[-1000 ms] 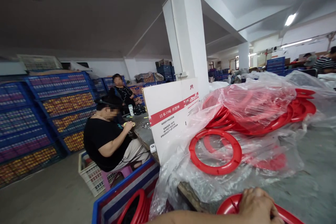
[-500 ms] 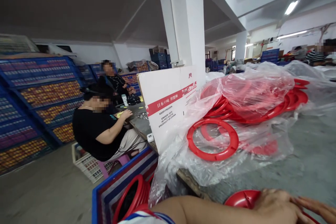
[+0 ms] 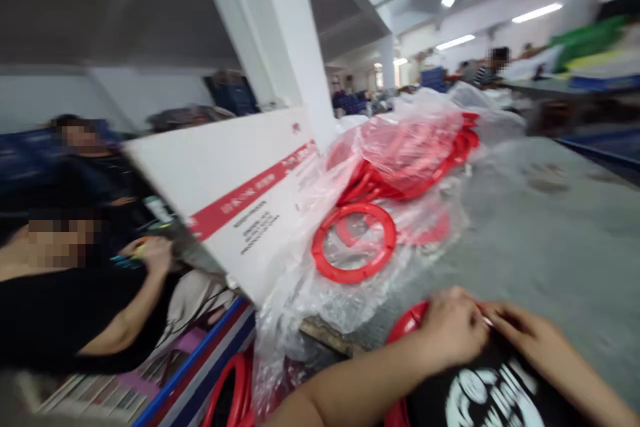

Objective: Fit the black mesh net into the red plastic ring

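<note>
My left hand (image 3: 457, 327) is closed at the upper edge of a black panel with white print (image 3: 493, 393), its fingertips pressed together. Beside it, my right hand (image 3: 520, 327) meets the same edge with bent fingers, thumb side toward the left hand. A red ring (image 3: 407, 323) curves out from under my left hand and forearm, along the panel's left side. Blur and my hands hide how panel and ring join. Another red ring (image 3: 354, 243) lies flat on clear plastic, farther up the table.
Behind it sits a pile of red rings (image 3: 400, 163) under clear plastic. A white printed carton board (image 3: 240, 193) stands left of it. Below the table edge, a blue-rimmed bin (image 3: 195, 360) holds red rings (image 3: 233, 393). A seated co-worker in black (image 3: 65, 320) is at far left.
The view has swung to the right and down. More of my hands now shows, along with the black printed panel between my forearms. My hands remain close together over the red ring.
</note>
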{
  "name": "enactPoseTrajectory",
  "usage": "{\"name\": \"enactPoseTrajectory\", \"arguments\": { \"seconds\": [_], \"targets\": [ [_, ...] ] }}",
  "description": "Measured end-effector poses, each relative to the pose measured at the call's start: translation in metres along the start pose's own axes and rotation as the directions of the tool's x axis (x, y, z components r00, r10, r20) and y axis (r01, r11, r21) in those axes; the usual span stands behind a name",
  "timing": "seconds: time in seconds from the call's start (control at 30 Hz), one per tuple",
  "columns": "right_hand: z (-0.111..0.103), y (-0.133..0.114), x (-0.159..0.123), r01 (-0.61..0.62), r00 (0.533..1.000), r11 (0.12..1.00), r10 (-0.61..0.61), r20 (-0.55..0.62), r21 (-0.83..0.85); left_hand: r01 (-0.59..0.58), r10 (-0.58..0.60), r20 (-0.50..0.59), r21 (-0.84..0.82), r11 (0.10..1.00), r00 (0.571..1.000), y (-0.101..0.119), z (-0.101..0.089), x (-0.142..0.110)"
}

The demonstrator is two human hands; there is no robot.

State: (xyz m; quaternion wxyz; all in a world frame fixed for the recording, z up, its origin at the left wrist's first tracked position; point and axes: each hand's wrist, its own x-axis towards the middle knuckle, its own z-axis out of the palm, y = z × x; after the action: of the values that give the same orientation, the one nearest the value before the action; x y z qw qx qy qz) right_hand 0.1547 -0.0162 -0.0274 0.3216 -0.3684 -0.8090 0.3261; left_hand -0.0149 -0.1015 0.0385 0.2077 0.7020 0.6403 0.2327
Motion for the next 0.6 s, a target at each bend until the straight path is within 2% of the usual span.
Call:
{"name": "enactPoseTrajectory", "arguments": {
  "seconds": [0.03, 0.1, 0.17, 0.33, 0.6],
  "targets": [
    [-0.002, -0.016, -0.004, -0.04, 0.999, 0.999, 0.039, 0.034, 0.034, 0.005, -0.005, -0.023, -0.006, 1.0, 1.0, 0.001, -0.001, -0.002],
    [-0.006, -0.041, -0.009, -0.05, 0.999, 0.998, 0.05, 0.009, 0.034, -0.022, 0.021, -0.043, -0.021, 1.0, 0.999, 0.002, -0.003, -0.003],
    [-0.008, -0.054, -0.009, -0.058, 0.998, 0.998, 0.058, 0.006, 0.0, -0.057, 0.052, -0.085, -0.06, 0.997, 0.995, 0.0, -0.004, 0.0],
    [-0.009, -0.059, -0.011, -0.088, 0.996, 0.996, 0.088, -0.022, 0.005, -0.082, 0.074, -0.052, -0.165, 0.983, 0.996, -0.009, -0.005, 0.006],
    [-0.01, -0.06, -0.015, -0.091, 0.996, 0.996, 0.09, -0.027, -0.009, -0.084, 0.079, -0.031, -0.189, 0.978, 0.996, -0.01, -0.008, 0.004]
  ]
}}
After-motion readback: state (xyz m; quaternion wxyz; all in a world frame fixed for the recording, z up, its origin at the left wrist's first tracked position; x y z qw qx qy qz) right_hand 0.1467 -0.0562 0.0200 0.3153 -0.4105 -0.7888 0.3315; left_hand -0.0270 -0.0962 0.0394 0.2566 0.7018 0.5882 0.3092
